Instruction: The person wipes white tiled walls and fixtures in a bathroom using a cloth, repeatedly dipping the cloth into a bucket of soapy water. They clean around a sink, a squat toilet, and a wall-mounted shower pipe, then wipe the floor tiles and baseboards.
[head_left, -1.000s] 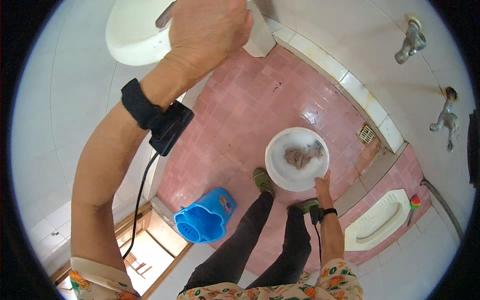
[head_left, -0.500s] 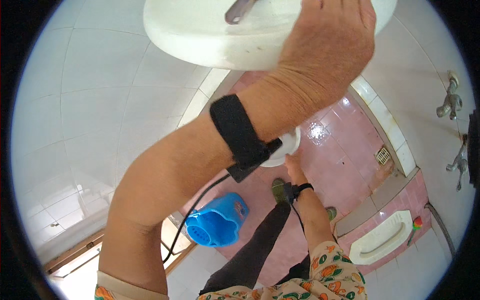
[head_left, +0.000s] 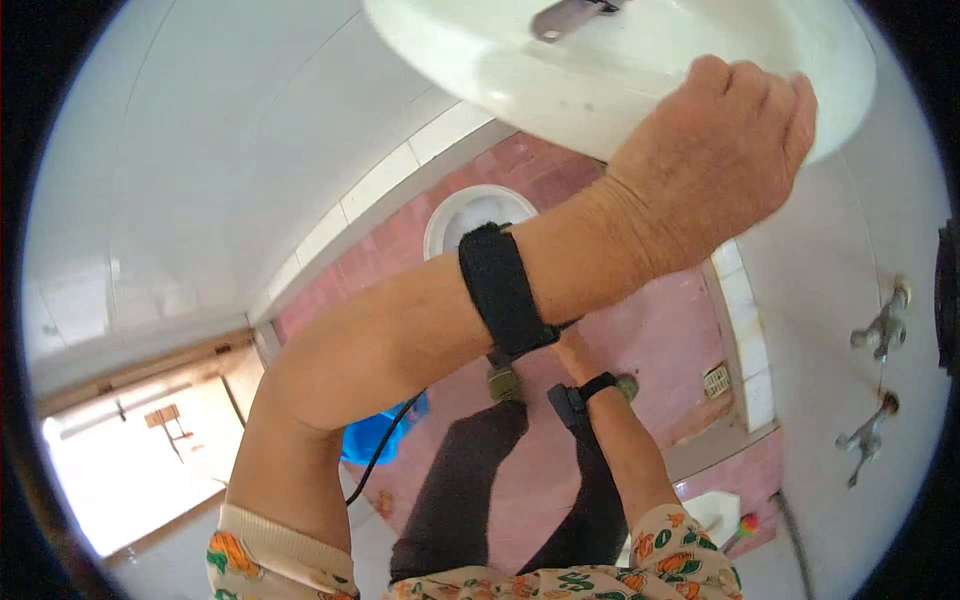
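Note:
A white washbasin (head_left: pixel 540 105) with a metal tap (head_left: pixel 570 20) fills the top of the view. My left hand (head_left: pixel 715 150) is over its right inner side, back of the hand up and fingers curled down against the surface; whatever they grip is hidden beneath. The left forearm crosses the view and wears a black strap (head_left: pixel 497 290) with a cable. My right hand (head_left: pixel 568 348) hangs low over the floor, its fingers covered by the left wrist strap. Beyond the left forearm, a white round tub (head_left: pixel 434 232) with suds sits on the floor, partly covered.
Pink tiles (head_left: pixel 660 310) cover the floor. A blue bucket (head_left: pixel 372 438) stands near my legs, half hidden. Two wall taps (head_left: pixel 885 320) stick out at right, above a floor drain (head_left: pixel 717 381). A squat toilet (head_left: pixel 715 515) and a brush (head_left: pixel 745 527) are at lower right.
The view has turned, so the washbasin sits farther right and the tub shows left of my strap. My left hand, still on the washbasin, appears lower and farther right, its knuckles now in view.

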